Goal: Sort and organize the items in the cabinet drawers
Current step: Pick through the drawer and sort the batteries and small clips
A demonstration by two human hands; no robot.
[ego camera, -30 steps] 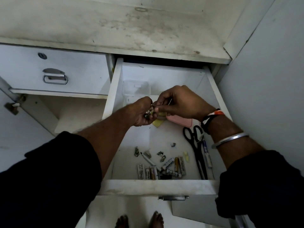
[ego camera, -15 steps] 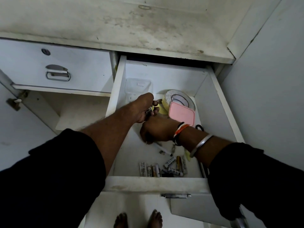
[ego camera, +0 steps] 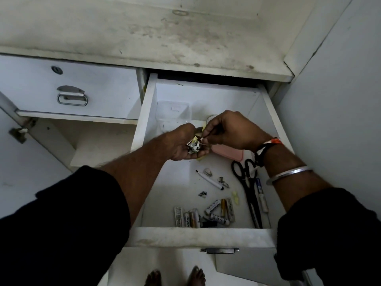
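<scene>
An open white drawer (ego camera: pixel 148 112) holds loose items. My left hand (ego camera: pixel 183 145) is cupped over the drawer's middle and grips a bunch of small clips (ego camera: pixel 193 147). My right hand (ego camera: pixel 231 131) meets it from the right and pinches one small thin metal piece at the bunch. On the drawer floor lie a white pen (ego camera: pixel 210 180), two small clips (ego camera: pixel 223 181), several batteries (ego camera: pixel 206 215) near the front, black scissors (ego camera: pixel 247 186) and a second pen (ego camera: pixel 261 195) along the right side.
A pink case (ego camera: pixel 231 154) and a tape roll (ego camera: pixel 210 118) lie partly hidden under my right hand. A clear plastic box (ego camera: pixel 173 112) sits at the drawer's back left. A shut drawer with a metal handle (ego camera: pixel 72 98) is to the left. Bare feet (ego camera: pixel 175 275) stand below.
My right hand went down to the drawer floor half a second ago and has come back up to the left hand, now pinching a small piece. The left hand stayed in place.
</scene>
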